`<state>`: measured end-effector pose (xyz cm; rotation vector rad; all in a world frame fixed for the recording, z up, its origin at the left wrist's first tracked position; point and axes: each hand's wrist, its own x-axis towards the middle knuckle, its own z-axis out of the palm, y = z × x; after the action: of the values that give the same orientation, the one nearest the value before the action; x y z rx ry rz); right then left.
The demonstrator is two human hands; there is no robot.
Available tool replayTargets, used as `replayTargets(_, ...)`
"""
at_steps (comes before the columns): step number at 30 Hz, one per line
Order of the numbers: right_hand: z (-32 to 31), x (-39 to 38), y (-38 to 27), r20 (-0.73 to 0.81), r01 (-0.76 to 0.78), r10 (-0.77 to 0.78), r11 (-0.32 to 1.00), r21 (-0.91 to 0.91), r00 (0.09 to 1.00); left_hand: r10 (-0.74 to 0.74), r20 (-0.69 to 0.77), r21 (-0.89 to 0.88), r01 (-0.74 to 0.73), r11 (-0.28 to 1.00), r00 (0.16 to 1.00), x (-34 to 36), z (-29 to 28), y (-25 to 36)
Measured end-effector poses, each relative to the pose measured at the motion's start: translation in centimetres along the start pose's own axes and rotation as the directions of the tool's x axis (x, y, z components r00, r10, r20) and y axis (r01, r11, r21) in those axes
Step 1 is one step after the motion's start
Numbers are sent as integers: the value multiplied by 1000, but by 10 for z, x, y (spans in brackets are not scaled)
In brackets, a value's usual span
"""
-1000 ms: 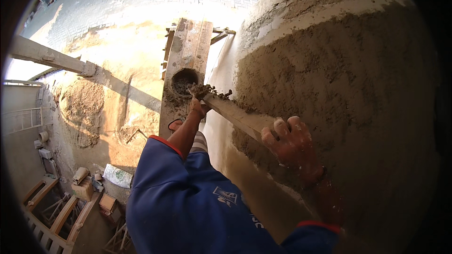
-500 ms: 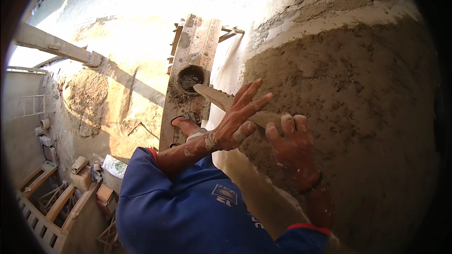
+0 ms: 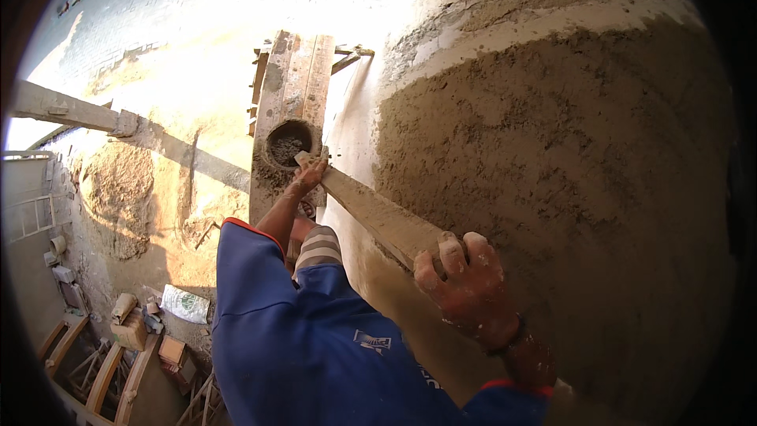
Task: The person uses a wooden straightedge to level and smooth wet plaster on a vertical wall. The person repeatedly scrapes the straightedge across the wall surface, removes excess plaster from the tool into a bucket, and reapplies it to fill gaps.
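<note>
A long, mortar-smeared wooden straightedge board (image 3: pixel 386 219) slants across the view beside a wall coated with wet brown plaster (image 3: pixel 544 134). My left hand (image 3: pixel 310 174) grips its far end, close to the bucket. At the near end my right hand (image 3: pixel 467 282) curls its fingers over the board's edge, with dried mortar on the knuckles and a dark band at the wrist. A dark round bucket (image 3: pixel 271 144) holding grey mortar (image 3: pixel 289 147) stands on the scaffold planks (image 3: pixel 296 71), just beyond my left hand.
The narrow plank scaffold stands above the ground, where a sand heap (image 3: pixel 118 197) lies to the left. A concrete beam (image 3: pixel 67 106) juts in at upper left. A white sack (image 3: pixel 185 304), a jerrycan (image 3: pixel 130 333) and wooden frames (image 3: pixel 106 383) lie at lower left.
My left hand, spread open above the board before, has moved away to its far end and closed on it. My right hand has shifted slightly down and left with the near end.
</note>
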<state>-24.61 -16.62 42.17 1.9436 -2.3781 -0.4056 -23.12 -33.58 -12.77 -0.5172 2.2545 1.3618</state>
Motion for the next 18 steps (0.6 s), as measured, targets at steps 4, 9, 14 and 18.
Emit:
replayTargets(4,-13,1,12,6,-43,43,999,-33,999,-505,-41,-196,489,850,862,32,-1,-26)
replayTargets(9,-86,-57,15,-3,-164,164,986,-18,986,-387,484,-865,364,-344,785,7,33,45)
replayTargets(14,-147,-172,-10,10,-443,444,895,-57,896,-328,438,-881,326,-343,837,-65,47,123)
replayTargets(18,-151,-265,-60,-36,-680,683,717,-153,729,-392,385,-920,316,-230,835,-81,63,161)
